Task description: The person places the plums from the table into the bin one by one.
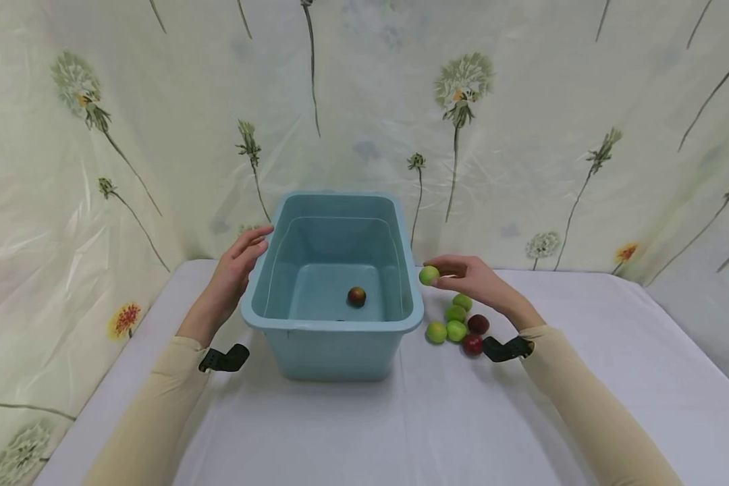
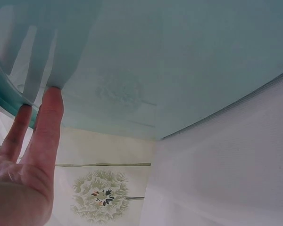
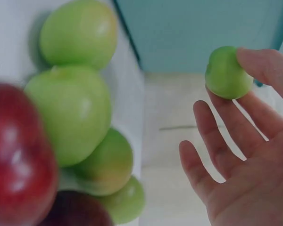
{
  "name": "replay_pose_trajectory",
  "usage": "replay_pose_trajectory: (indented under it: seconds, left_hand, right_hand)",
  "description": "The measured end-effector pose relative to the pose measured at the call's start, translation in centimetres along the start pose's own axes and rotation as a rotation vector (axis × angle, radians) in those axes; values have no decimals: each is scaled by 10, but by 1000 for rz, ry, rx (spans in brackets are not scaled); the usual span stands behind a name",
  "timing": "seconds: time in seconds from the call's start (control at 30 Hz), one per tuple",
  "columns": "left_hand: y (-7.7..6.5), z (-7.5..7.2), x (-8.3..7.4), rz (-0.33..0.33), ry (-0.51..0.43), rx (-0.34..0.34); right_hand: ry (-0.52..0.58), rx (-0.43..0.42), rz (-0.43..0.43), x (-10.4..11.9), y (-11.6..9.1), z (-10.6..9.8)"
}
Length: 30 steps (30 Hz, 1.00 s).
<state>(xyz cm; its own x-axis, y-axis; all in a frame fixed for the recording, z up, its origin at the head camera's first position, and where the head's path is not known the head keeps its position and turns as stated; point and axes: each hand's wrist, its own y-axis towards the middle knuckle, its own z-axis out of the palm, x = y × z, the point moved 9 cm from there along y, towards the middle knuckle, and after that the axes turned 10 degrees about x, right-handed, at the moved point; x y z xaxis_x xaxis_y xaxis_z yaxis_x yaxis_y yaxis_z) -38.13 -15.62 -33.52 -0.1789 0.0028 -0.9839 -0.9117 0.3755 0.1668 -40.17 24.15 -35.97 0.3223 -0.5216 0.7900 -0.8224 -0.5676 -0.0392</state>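
Note:
Between its thumb and fingertips my right hand [image 1: 476,280] pinches a green plum [image 3: 226,73], held up beside the right rim of a blue plastic bin [image 1: 343,326]. My left hand [image 1: 226,280] is at the bin's left side, its fingers extended, with fingertips right at the outer wall in the left wrist view. Inside the bin, a reddish-brown plum [image 1: 356,296] lies on the floor. Below my right hand, several green plums [image 1: 456,331] lie grouped on the table with a red plum [image 1: 472,345] and a dark red plum [image 1: 478,324].
A white cloth [image 1: 364,432] covers the table under the bin and fruit. Behind the table hangs a pale curtain [image 1: 364,155] printed with dandelions. Both wrists carry small black devices, the left one [image 1: 223,359] close to the bin's front left corner.

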Motion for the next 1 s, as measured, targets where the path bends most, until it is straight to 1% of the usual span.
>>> replay_pose_trajectory:
  seconds: [0.2, 0.43, 0.7, 1.0]
  left_hand:
    - [-1, 0, 0, 3, 10, -3]
    - [-1, 1, 0, 1, 8, -2]
    - [-1, 2, -1, 6, -2, 0]
    - [-1, 2, -2, 0, -10, -5]
  right_hand:
    - [16, -12, -47, 16, 0, 0]
    - [49, -95, -45, 26, -3, -6]
    - [116, -165, -45, 34, -7, -13]
    - [182, -216, -90, 47, -8, -16]
